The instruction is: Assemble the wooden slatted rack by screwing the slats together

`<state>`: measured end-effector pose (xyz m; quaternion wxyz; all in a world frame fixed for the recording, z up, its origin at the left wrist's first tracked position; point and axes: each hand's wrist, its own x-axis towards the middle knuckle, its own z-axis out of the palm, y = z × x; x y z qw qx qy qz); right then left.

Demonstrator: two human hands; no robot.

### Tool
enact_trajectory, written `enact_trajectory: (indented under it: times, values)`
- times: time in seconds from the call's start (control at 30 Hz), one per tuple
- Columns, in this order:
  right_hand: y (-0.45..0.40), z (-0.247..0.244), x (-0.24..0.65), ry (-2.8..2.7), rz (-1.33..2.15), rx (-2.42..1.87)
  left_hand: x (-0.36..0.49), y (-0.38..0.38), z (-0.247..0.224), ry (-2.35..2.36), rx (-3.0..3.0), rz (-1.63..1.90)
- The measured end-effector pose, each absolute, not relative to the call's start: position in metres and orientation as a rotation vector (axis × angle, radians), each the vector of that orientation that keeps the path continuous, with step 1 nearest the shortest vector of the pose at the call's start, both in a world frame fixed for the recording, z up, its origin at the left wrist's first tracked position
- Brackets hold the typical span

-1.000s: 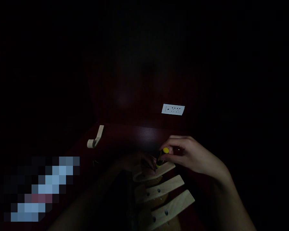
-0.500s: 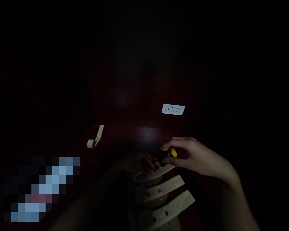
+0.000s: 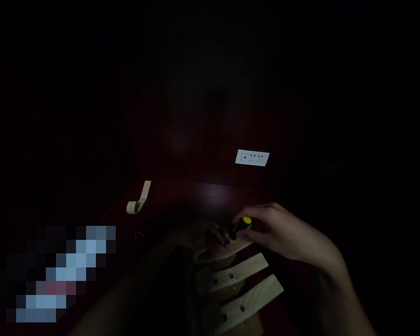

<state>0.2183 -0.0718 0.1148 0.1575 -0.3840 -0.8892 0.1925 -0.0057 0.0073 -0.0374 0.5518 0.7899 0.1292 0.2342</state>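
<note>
My right hand [image 3: 266, 226] has its thumb and fingers closed round the handle of a short yellow-and-black screwdriver [image 3: 244, 224], which leans over a pale wooden hook [image 3: 212, 255]. Close to the screwdriver's lower end, my left hand [image 3: 213, 234] lies in shadow with its fingers curled together at that hook. What those fingers pinch, and the screwdriver's tip, are hidden. Nearer to me are two more wooden pieces, a middle one [image 3: 247, 270] and a front one [image 3: 255, 301], each with dark holes. They lie across a brownish wooden board [image 3: 250, 325].
Another curved wooden hook [image 3: 145, 192] lies apart on the dark red table [image 3: 182, 196], with small thin bits [image 3: 138, 235] below it. A white socket plate [image 3: 252, 157] is on the back panel. A pixelated patch covers the lower left. Surroundings are very dark.
My right hand has shifted slightly down, and its grip on the screwdriver has changed. The handle's yellow end has moved left and more of the handle shows. My left hand stays put.
</note>
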Motion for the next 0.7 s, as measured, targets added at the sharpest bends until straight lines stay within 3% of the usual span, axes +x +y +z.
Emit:
enact_trajectory:
  times: [0.7]
  values:
    - [-0.0714,0.1125,0.212,-2.525,0.5,-1.182,-0.0051,0.0036,-0.031,0.325,1.887,0.562]
